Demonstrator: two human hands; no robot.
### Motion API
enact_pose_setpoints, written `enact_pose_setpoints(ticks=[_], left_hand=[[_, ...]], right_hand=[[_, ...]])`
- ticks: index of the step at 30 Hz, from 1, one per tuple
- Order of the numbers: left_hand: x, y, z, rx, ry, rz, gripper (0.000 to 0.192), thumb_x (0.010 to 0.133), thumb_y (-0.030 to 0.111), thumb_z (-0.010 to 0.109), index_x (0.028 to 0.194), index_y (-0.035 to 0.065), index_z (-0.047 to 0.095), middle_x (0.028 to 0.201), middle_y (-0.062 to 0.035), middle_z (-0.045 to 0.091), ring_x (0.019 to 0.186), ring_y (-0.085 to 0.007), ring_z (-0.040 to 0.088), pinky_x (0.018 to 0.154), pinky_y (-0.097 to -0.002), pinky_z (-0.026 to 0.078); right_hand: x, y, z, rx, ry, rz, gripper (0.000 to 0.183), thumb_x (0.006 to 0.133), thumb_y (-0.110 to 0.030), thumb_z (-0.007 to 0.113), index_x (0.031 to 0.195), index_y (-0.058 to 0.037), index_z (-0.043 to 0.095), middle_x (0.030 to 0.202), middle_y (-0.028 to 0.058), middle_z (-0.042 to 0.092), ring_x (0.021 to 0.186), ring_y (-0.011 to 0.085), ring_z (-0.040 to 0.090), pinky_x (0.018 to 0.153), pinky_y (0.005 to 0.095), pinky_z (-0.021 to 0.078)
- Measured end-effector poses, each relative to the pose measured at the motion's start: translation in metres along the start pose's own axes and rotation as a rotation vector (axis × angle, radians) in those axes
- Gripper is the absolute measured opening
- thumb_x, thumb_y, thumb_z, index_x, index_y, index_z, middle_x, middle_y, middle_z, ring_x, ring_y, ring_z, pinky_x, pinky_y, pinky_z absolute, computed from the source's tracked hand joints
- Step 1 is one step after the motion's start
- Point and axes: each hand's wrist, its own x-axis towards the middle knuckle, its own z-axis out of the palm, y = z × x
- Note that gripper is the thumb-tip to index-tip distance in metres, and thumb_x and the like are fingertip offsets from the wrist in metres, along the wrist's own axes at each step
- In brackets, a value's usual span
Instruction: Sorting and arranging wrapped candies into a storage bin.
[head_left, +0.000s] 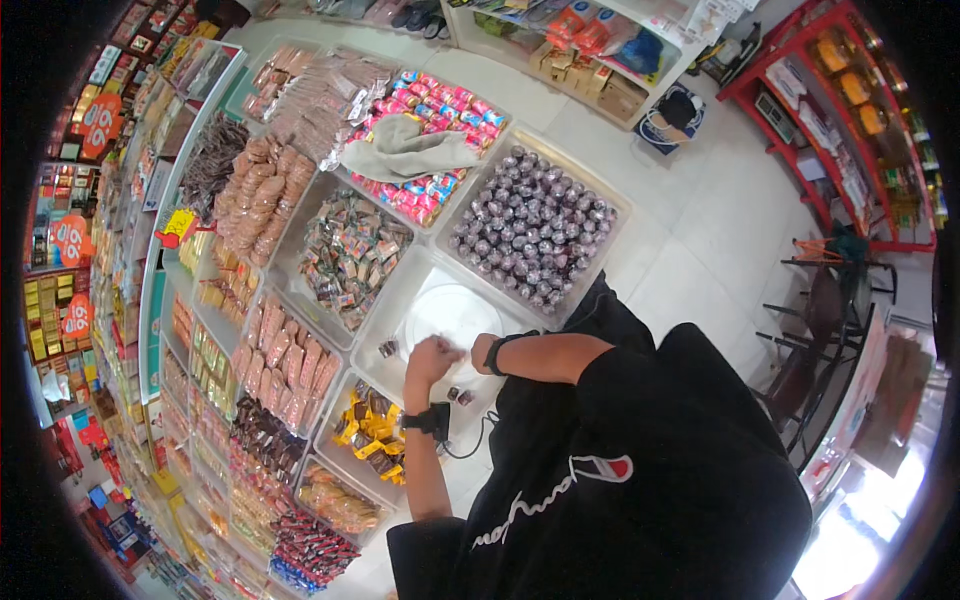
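Both my hands are over a nearly bare plastic bin (390, 300) with a round pattern in its floor. My left hand (433, 360) has its fingers bent and almost meets my right hand (484, 352); whether something small is between the fingertips cannot be told. A small dark wrapped candy (388, 348) lies in the bin left of my left hand. More dark wrapped candies (460, 395) lie just below my hands. Beyond my right hand, a bin holds many round candies in clear and purple wrappers (532, 225).
Bins of wrapped candies (352, 255) and yellow-wrapped sweets (371, 431) adjoin on the left. A grey cloth (409, 154) lies on pink and blue candies (427, 199). Stocked shelves line the far left; a white shelf unit (660, 52) and a red rack (806, 157) stand beyond the tiled floor.
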Motion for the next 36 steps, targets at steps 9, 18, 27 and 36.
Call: enact_pose_setpoints(ticks=[9,18,27,36], left_hand=[[0.07,0.129,-0.035,-0.628,0.274,0.466,0.042,0.069,0.008,0.077,0.105,0.0021,0.056,0.1,-0.01,0.06,0.078,-0.0188,0.06,0.069,-0.0302,0.05],[0.126,0.19,0.035,-0.152,0.229,0.489,0.042,0.068,0.013,0.076,0.099,0.0045,0.05,0.1,-0.016,0.048,0.092,-0.0358,0.053,0.076,-0.0411,0.047],[0.143,0.183,0.044,-0.165,0.269,0.607,0.036,0.071,0.012,0.074,0.101,0.0031,0.057,0.104,-0.0157,0.053,0.086,-0.0336,0.057,0.075,-0.0418,0.048],[0.129,0.196,0.047,-0.171,0.356,0.556,0.033,0.071,0.016,0.074,0.097,0.0017,0.06,0.092,-0.018,0.061,0.077,-0.0339,0.062,0.07,-0.0391,0.049]], right_hand=[[-0.078,0.074,-0.029,0.895,0.006,-0.351,0.024,0.08,-0.024,0.058,0.09,-0.003,0.062,0.074,0.0055,0.061,0.068,0.0155,0.058,0.054,0.0357,0.0468],[-0.25,0.137,-0.018,1.876,0.399,0.016,0.045,0.095,-0.043,0.047,0.127,-0.0125,0.044,0.099,0.0025,0.054,0.075,0.0115,0.058,0.057,0.0258,0.0514],[-0.223,0.199,0.007,1.57,0.745,0.393,0.041,0.092,-0.032,0.054,0.124,-0.0065,0.052,0.089,0.0043,0.056,0.075,0.0133,0.059,0.059,0.0279,0.0483],[-0.178,0.198,-0.021,0.272,0.843,0.58,0.021,0.078,-0.017,0.061,0.096,-0.007,0.06,0.092,0.0156,0.056,0.083,0.0325,0.062,0.065,0.0422,0.0519]])
